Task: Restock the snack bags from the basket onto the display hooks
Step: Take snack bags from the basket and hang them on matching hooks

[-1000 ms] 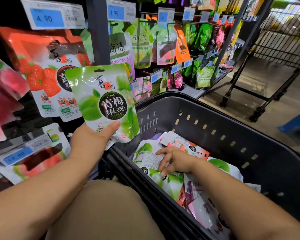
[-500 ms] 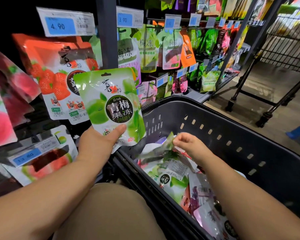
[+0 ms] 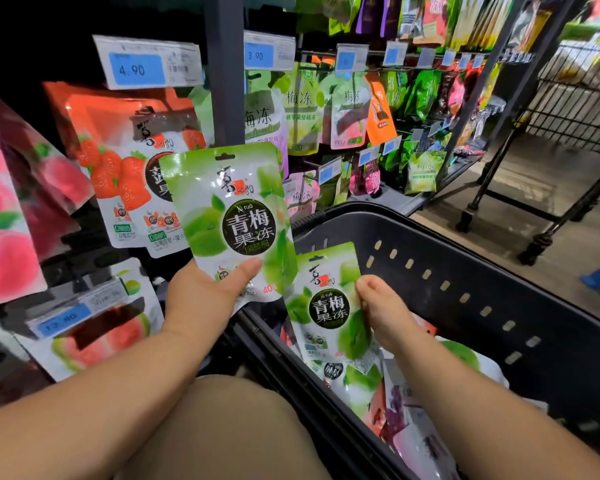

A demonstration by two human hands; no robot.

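My left hand (image 3: pixel 201 299) holds one green plum bag (image 3: pixel 229 209) up, thumb on its front. My right hand (image 3: pixel 381 306) pinches a second green bag (image 3: pixel 326 306) just above the basket (image 3: pixel 465 271). I think I am picking out bags. Next I must hang them by their top holes.

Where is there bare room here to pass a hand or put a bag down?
Free: the basket's far side along its slotted wall; the floor between basket and rack legs. Crowded: the bag pile under the right hand; the hung bags behind the left hand's green bag.
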